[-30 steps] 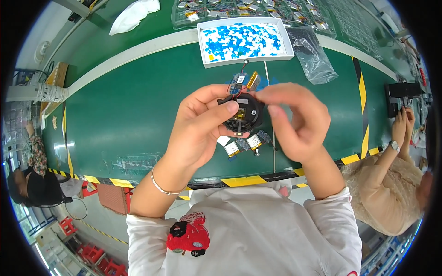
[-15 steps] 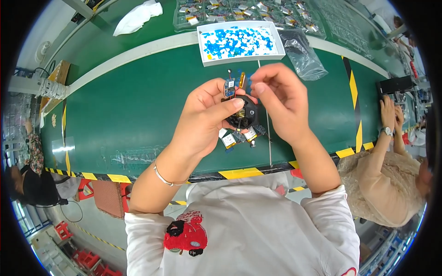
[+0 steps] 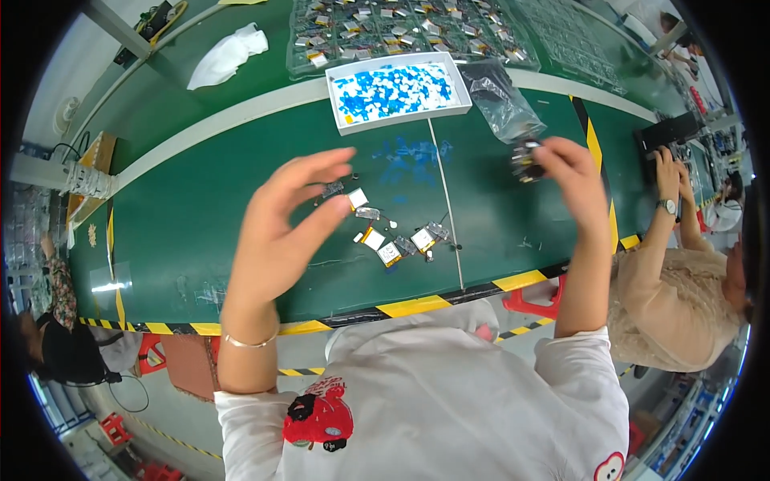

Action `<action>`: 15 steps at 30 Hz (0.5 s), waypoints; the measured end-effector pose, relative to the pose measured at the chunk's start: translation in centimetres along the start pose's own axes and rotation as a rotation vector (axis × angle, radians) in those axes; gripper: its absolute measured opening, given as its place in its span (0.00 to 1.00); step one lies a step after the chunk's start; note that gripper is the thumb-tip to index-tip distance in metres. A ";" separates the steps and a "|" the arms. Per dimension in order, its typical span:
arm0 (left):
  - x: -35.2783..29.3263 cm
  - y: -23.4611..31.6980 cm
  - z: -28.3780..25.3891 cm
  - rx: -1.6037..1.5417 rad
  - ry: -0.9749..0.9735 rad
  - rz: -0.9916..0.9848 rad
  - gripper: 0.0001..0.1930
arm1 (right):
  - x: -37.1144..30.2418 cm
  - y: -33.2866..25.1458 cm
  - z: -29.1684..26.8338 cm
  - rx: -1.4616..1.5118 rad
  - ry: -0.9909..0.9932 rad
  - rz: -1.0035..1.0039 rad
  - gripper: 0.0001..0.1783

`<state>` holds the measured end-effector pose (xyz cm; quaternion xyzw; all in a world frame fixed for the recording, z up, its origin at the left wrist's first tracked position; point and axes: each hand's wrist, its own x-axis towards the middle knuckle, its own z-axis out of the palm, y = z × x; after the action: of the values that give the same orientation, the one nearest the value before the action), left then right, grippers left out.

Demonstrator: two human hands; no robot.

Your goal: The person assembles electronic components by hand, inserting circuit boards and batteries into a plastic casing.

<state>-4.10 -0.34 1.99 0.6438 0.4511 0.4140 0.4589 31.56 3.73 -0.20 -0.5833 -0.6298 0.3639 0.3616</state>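
My right hand (image 3: 573,176) has its fingers closed on the edge of a black round housing (image 3: 525,161), blurred, with small parts showing inside. It is over the right part of the green table, just below a clear plastic bag (image 3: 513,116). My left hand (image 3: 281,224) is open, thumb and fingers apart, holding nothing. Close to its fingertips lies a small battery (image 3: 358,199) with a dark circuit board (image 3: 333,190). Several more silver batteries with wired boards, one such battery (image 3: 389,254) among them, lie in a loose group at the middle front.
A white box (image 3: 345,126) of blue and white bits stands at the back centre. Loose blue pieces (image 3: 405,156) lie before it. Behind are clear trays (image 3: 301,60) of batteries and boards. A thin rod (image 3: 445,184) runs across the green table. Another person's hands (image 3: 670,176) are at the right.
My right hand has moved right, carrying the black housing from my left hand. My left hand has let go and moved left, opening. Batteries and boards now show in the middle.
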 end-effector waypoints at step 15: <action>-11.1 2.7 -1.0 0.803 0.357 0.243 0.19 | -5.0 -4.2 0.5 -0.118 0.608 -0.573 0.30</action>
<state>-7.26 -11.28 3.54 0.7376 0.5691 0.3617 0.0362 29.43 -1.49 3.05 -0.4849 -0.6509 0.0234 0.5837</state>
